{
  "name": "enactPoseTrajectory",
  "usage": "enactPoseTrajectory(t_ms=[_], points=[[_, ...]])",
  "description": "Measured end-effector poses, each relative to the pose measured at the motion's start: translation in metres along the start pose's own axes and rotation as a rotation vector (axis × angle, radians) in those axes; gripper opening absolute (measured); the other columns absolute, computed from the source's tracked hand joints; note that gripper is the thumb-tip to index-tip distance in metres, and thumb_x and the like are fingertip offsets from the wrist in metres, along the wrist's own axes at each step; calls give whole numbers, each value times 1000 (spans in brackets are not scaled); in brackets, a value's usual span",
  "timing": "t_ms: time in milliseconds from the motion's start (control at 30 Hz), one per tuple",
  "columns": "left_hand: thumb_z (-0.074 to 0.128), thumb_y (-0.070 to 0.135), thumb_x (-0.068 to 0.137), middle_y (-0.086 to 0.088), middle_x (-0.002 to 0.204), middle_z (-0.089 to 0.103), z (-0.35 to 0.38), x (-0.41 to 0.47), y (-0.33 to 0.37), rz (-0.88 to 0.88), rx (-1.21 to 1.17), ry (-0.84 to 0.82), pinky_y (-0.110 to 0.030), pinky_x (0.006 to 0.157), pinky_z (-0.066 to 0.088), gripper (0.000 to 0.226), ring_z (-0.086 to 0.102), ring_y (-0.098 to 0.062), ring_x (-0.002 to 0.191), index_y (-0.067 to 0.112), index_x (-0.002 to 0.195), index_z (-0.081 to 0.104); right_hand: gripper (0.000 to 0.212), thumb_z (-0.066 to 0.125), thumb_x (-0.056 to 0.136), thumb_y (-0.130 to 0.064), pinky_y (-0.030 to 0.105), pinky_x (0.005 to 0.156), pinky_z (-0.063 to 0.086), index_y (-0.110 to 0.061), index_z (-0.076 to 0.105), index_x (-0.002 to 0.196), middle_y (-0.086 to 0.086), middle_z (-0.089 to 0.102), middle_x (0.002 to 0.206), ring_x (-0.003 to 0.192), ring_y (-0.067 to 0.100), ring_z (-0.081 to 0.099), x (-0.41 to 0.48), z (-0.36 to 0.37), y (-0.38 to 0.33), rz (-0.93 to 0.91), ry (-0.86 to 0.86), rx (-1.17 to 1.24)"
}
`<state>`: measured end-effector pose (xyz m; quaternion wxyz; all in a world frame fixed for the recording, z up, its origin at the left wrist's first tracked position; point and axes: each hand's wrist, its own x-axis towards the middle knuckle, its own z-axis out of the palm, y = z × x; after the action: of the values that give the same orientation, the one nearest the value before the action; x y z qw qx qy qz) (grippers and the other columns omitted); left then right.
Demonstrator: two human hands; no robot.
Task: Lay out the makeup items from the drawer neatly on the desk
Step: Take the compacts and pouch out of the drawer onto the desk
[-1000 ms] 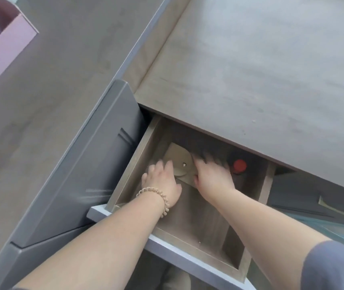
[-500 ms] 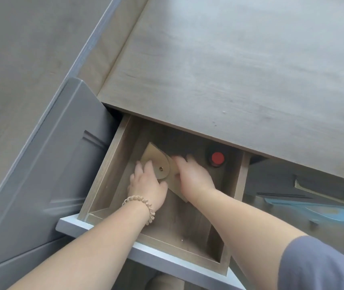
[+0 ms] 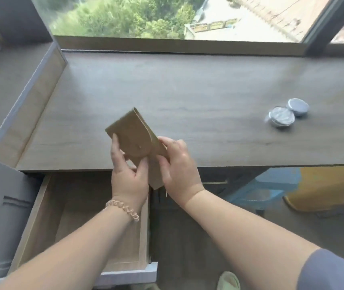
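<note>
A tan flap pouch with a snap button (image 3: 133, 135) is held in the air over the desk's front edge, above the open drawer (image 3: 41, 216). My left hand (image 3: 128, 172) grips its lower left side, thumb near the flap. My right hand (image 3: 177, 164) holds its right edge. The pouch's flap is down. Two round silver tins (image 3: 282, 119) lie on the wooden desk (image 3: 187, 97) at the right. The part of the drawer that shows is bare wood; my forearms cover the rest.
A window runs along the back of the desk. A grey cabinet side (image 3: 1, 206) stands left of the drawer. Under the desk at the right are a blue plastic stool (image 3: 267, 187) and a yellow object (image 3: 330, 187). A slippered foot (image 3: 228, 280) shows at the bottom.
Both hands have lifted the tan pouch out of the drawer and up to desk level. The view has swung up, and the window and the silver tins are now in sight.
</note>
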<state>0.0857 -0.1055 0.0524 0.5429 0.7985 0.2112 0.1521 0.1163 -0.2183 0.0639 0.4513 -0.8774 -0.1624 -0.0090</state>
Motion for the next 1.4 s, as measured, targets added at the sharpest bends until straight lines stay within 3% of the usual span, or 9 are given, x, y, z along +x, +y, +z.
enactPoseTrajectory(t_ms=[67, 133, 267, 533, 633, 833, 1067, 1267, 1400], points=[[59, 21, 89, -1, 126, 52, 38, -4, 35, 90, 29, -58, -37, 77, 54, 77, 64, -23, 84, 39, 146, 11, 43, 53, 91, -14, 37, 87, 48, -19, 45, 133, 5, 50, 113, 97, 22, 54, -1, -50, 18, 32, 97, -2], [60, 22, 88, -2, 130, 51, 79, -11, 65, 183, 87, -106, -45, 84, 52, 78, 62, -31, 97, 41, 145, 11, 47, 56, 90, -18, 35, 89, 46, -20, 43, 135, 5, 52, 116, 102, 21, 54, -6, -99, 42, 49, 165, -42], [62, 21, 85, -7, 126, 57, 180, -48, 118, 284, 199, -208, -41, 87, 49, 77, 59, -31, 103, 36, 146, 16, 52, 58, 89, -24, 37, 95, 42, -20, 40, 137, 5, 53, 120, 110, 21, 50, -33, -207, 107, 124, 200, -137], [63, 14, 83, -2, 130, 51, 338, -113, 190, 239, 150, -425, -36, 98, 44, 84, 55, -27, 111, 37, 147, 15, 47, 59, 87, -26, 43, 91, 44, -27, 44, 132, -1, 53, 108, 100, 24, 54, -54, -372, 201, 296, 202, -215], [63, 9, 80, -2, 134, 46, 369, -114, 197, 210, 185, -476, -41, 98, 46, 91, 57, -31, 110, 41, 147, 11, 44, 58, 88, -26, 43, 92, 44, -29, 45, 130, -4, 50, 104, 99, 23, 54, -43, -392, 227, 359, 188, -207], [60, 6, 76, -5, 127, 50, 429, -81, 199, 130, 229, -510, -37, 96, 47, 87, 56, -27, 108, 33, 147, 17, 43, 58, 88, -27, 41, 93, 43, -26, 44, 129, -3, 47, 101, 103, 24, 53, -7, -406, 280, 526, 164, -134], [53, 6, 83, -8, 135, 42, 507, -55, 203, 53, 339, -651, -20, 93, 34, 66, 48, -18, 118, 21, 144, 32, 45, 60, 84, -24, 40, 89, 47, -25, 47, 127, 3, 58, 102, 100, 26, 57, 29, -430, 348, 772, 141, -140], [51, 8, 85, 0, 149, 29, 545, -42, 207, 35, 388, -756, -29, 108, 34, 68, 40, -15, 132, 25, 147, 26, 36, 57, 84, -22, 43, 94, 44, -25, 51, 119, 5, 59, 115, 104, 28, 57, 55, -442, 388, 777, 186, -165], [54, 15, 88, 0, 157, 17, 554, -46, 210, 43, 443, -715, -26, 115, 19, 67, 17, -11, 144, 24, 147, 25, 38, 50, 88, -29, 38, 100, 32, -27, 49, 126, 2, 53, 125, 117, 25, 48, 59, -453, 398, 654, 100, -471]])
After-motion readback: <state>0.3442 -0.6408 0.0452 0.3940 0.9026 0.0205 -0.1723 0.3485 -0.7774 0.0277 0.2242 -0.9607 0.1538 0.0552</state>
